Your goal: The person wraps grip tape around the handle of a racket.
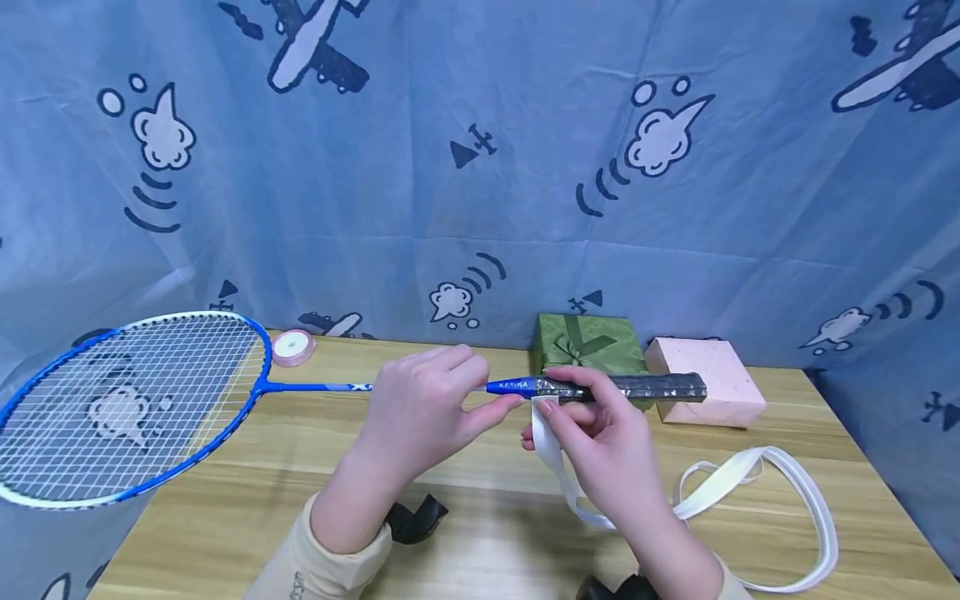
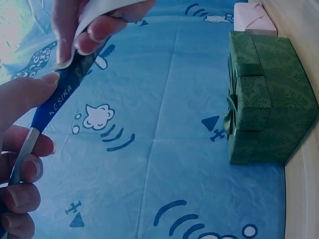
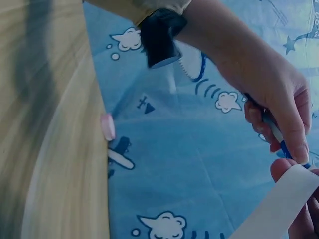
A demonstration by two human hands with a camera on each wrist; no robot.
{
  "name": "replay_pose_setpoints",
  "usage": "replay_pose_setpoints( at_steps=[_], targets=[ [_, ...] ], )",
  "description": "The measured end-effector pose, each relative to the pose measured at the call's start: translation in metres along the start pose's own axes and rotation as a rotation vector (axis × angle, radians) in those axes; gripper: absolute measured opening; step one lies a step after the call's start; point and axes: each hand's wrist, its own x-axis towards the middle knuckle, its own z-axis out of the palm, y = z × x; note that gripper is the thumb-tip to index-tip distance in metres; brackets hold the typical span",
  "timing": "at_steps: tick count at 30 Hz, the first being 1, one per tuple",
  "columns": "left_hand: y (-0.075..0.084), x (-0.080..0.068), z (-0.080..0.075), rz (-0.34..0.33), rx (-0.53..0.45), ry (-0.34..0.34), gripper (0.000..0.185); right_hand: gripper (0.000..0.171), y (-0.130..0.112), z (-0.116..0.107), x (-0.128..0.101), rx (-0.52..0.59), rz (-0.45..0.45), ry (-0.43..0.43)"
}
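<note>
Two hands on one blue racket (image 1: 135, 400), held level above the wooden table (image 1: 480, 533) | left hand (image 1: 420, 408) curled round the shaft, thumb at the blue cone | right hand (image 1: 600, 442) pinching white grip tape (image 1: 750, 492) against the dark handle (image 1: 637, 388)

Two bare forearms reach forward from beige sleeves, each with a dark wrist-worn camera. The left hand (image 1: 423, 408) is raised, fingers curled and thumb extended toward the right, pinching. The right hand (image 1: 600, 437) sits just beside it, fingers bent and fingertips pinching, knuckles facing up.
</note>
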Motion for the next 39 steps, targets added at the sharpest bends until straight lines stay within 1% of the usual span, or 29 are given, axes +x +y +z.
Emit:
replay_pose_setpoints(
  at_steps=[3,8,11,13,17,21,23,25,30,32,34,36,39],
  targets=[
    [-0.001,0.001,-0.001,0.017,0.007,0.0,0.05,0.033,0.003,0.001,0.001,0.035,0.014,0.005],
    [-0.001,0.001,-0.001,0.018,-0.019,0.009,0.047,0.031,0.006,0.001,0.001,0.149,-0.046,0.001],
    [-0.001,0.0,-0.001,0.023,-0.029,0.015,0.047,0.031,0.007,0.001,0.001,0.178,-0.052,-0.004],
    [-0.002,0.0,-0.001,0.037,-0.025,0.024,0.047,0.031,0.006,0.0,0.001,0.159,-0.04,0.005],
    [-0.003,-0.001,-0.001,0.081,0.002,0.051,0.048,0.032,0.007,0.0,0.002,0.142,0.015,0.019],
    [-0.004,-0.001,-0.002,0.111,0.024,0.051,0.045,0.03,0.009,0.0,0.004,0.122,0.05,0.035],
    [-0.004,-0.001,-0.002,0.109,0.02,0.038,0.042,0.029,0.01,-0.001,0.004,0.114,0.045,0.053],
    [-0.002,0.0,-0.003,0.089,0.007,0.021,0.035,0.028,0.011,-0.001,0.005,0.094,0.035,0.074],
    [0.006,0.003,-0.006,0.039,0.01,-0.01,0.017,0.028,0.01,-0.004,0.006,0.11,0.034,0.107],
    [0.009,0.005,-0.006,0.042,0.025,-0.013,0.013,0.028,0.009,-0.005,0.007,0.109,0.042,0.122],
    [0.011,0.006,-0.006,0.063,0.037,-0.015,0.007,0.028,0.007,-0.006,0.007,0.104,0.045,0.135],
    [0.012,0.007,-0.006,0.099,0.049,-0.016,0.015,0.028,0.007,-0.006,0.006,0.104,0.048,0.14],
    [0.012,0.007,-0.006,0.175,0.046,-0.003,0.033,0.028,0.006,-0.006,0.005,0.142,0.038,0.13]
  ],
)
